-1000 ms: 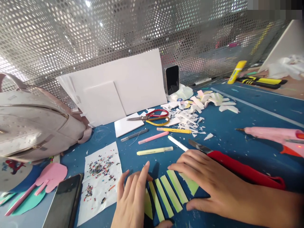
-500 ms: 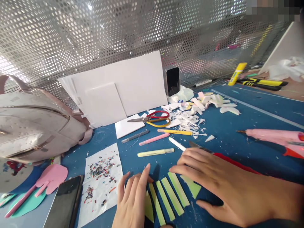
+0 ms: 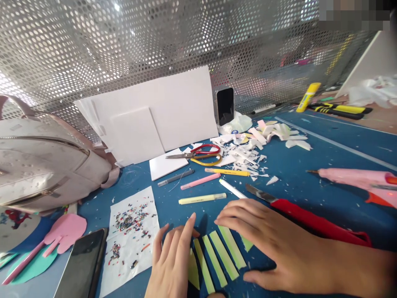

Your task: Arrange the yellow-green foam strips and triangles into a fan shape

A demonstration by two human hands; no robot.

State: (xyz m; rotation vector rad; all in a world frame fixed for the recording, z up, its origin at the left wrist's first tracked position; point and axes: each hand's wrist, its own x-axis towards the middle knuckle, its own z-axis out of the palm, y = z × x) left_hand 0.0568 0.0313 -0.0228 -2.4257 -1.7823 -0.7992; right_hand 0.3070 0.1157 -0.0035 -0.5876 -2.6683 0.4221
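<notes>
Several light green strips [image 3: 223,255] lie side by side on the blue table, with a pointed green piece [image 3: 193,271] at their left end. My left hand [image 3: 173,258] rests beside that piece, fingers stretched out and holding nothing. At the right end, my right hand [image 3: 263,240] hovers over or touches another green piece [image 3: 247,243], mostly hidden beneath it; its thumb and fingers are spread apart. Behind my right hand lies a red-handled knife [image 3: 313,219]. A white marker [image 3: 232,189] and a pale yellow marker [image 3: 202,199] lie just beyond the strips.
Scissors [image 3: 198,155] lie near a heap of white scraps [image 3: 242,155]. A pink glue gun [image 3: 350,176] is on the right. Left are a paper with small beads [image 3: 133,248], a phone [image 3: 82,265] and a backpack [image 3: 52,161]. White boards [image 3: 182,107] lean against perforated metal.
My right hand has moved slightly left and down, covering more of the rightmost green piece and uncovering the red-handled knife. My left hand stays in place.
</notes>
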